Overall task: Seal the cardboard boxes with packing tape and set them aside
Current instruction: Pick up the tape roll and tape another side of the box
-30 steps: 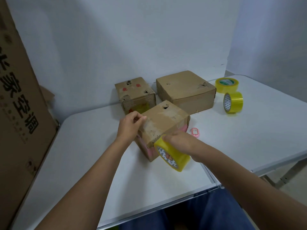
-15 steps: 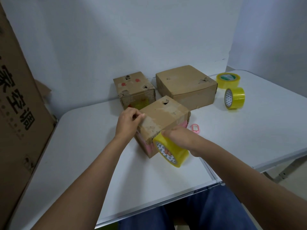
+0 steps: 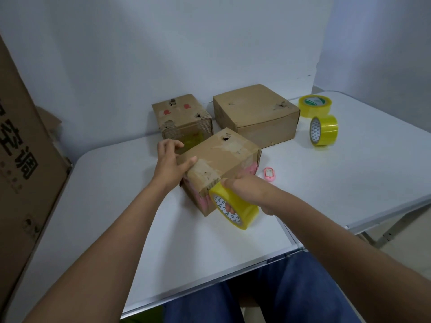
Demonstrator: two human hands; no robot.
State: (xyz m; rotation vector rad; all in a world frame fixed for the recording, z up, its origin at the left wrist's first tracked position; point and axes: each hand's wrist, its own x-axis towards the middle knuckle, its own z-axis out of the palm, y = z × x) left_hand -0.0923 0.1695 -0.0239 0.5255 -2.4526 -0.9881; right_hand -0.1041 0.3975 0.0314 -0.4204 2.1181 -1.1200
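Observation:
A small cardboard box [image 3: 224,157] with pink sides stands on the white table [image 3: 338,183] in front of me. My left hand [image 3: 169,163] rests against its left top edge, thumb lying on the top, fingers spread. My right hand [image 3: 245,190] grips a yellow tape roll [image 3: 233,208] held at the box's near corner, fingers through the core. Clear tape lies across the box top.
Two more cardboard boxes stand behind, a small one [image 3: 183,116] and a flat wide one [image 3: 255,114]. Two spare yellow tape rolls [image 3: 323,132] lie at the right. A small pink cutter [image 3: 269,175] lies beside the box. A large carton [image 3: 25,159] leans at the left.
My left hand has spread its fingers and shifted slightly left on the box edge. The tape roll stays at the near corner in my right hand.

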